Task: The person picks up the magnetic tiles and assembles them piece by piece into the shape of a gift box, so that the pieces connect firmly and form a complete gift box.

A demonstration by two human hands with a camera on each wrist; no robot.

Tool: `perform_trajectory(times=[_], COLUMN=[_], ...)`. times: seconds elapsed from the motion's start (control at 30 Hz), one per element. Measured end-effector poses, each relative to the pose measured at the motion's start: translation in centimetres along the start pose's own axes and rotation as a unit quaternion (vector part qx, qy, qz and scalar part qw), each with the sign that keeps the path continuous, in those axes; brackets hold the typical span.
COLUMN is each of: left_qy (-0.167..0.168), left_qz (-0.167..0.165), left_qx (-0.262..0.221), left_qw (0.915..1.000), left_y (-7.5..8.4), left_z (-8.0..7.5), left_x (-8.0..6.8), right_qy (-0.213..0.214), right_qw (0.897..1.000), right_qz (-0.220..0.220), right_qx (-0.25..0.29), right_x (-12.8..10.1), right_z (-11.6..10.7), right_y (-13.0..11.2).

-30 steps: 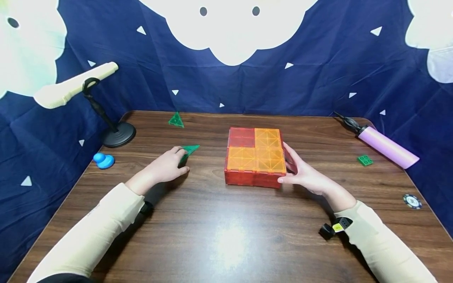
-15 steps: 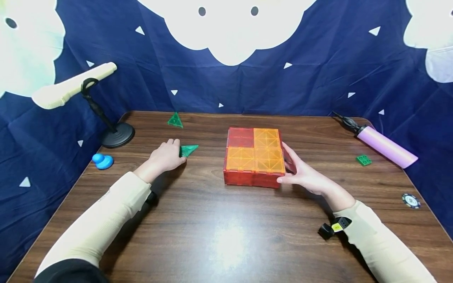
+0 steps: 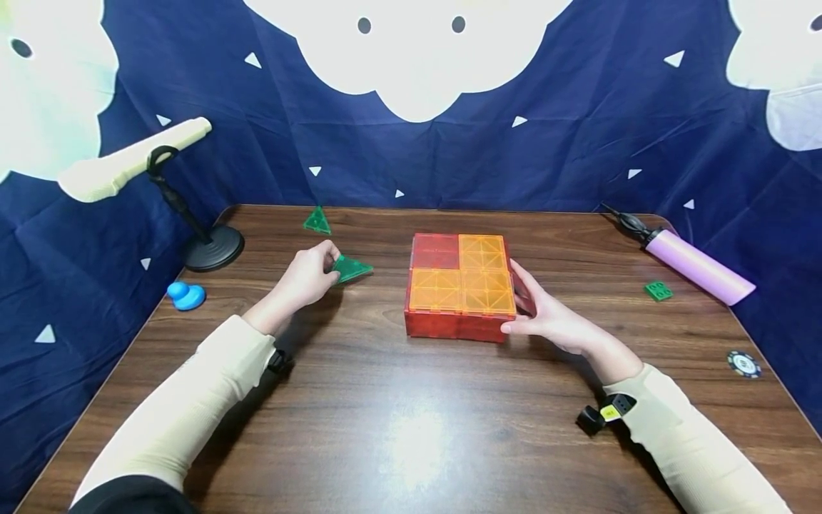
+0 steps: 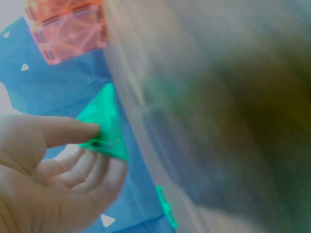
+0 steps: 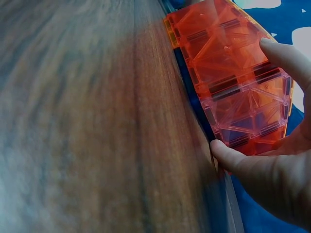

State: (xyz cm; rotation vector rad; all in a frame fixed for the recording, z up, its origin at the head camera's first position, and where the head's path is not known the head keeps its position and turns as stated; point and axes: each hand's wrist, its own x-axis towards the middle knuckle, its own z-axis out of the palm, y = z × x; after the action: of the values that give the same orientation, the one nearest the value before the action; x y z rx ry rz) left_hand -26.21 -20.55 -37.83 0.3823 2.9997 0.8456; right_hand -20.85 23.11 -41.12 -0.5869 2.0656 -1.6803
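My left hand (image 3: 310, 275) pinches a green triangular magnetic tile (image 3: 352, 269) between thumb and fingers, left of the middle of the table. In the left wrist view the thumb lies over the tile's near face, with the other fingers behind it. A low square box (image 3: 460, 325) of translucent red and orange magnetic tiles stands to the right. Its top has orange squares and a red back-left quarter. My right hand (image 3: 546, 314) holds the box's right side, thumb at the front corner and fingers farther back. The right wrist view shows the index fingertip (image 5: 267, 46) at the red tiles.
A second green triangle (image 3: 317, 220) lies near the back edge. On the left are a blue knob-shaped piece (image 3: 187, 295) and a black stand (image 3: 214, 246) bearing a cream-coloured tube. A pink pump (image 3: 700, 267), green brick (image 3: 658, 290) and poker chip (image 3: 744, 364) lie to the right.
My left hand has taken the green triangle between thumb and fingers, and the tile has shifted slightly right. The right hand and the box hold their place.
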Motion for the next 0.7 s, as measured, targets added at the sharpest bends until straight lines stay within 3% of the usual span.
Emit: perform_trajectory(times=[0.13,0.3,0.5,0.7], left_qy=[0.049,0.092,0.068,0.026], left_qz=[0.042,0.113,0.168,0.2], left_qx=[-0.065,-0.116,-0.124,-0.119], left_qw=[0.9958,0.9826,0.9756,0.9722], left_y=[1.5,5.1,9.2,11.4], left_z=[-0.3,-0.1,1.2,2.9], left_x=[0.4,0.7,1.2,2.0], right_qy=[0.001,0.002,0.0,-0.002], right_qw=[1.0,1.0,1.0,1.0], right_qz=[0.001,-0.001,-0.002,-0.007], right_qx=[-0.003,0.0,0.003,0.008], right_x=[0.0,-0.1,-0.1,0.0], right_z=[0.0,-0.1,-0.1,0.0], right_y=[0.0,0.1,0.1,0.0])
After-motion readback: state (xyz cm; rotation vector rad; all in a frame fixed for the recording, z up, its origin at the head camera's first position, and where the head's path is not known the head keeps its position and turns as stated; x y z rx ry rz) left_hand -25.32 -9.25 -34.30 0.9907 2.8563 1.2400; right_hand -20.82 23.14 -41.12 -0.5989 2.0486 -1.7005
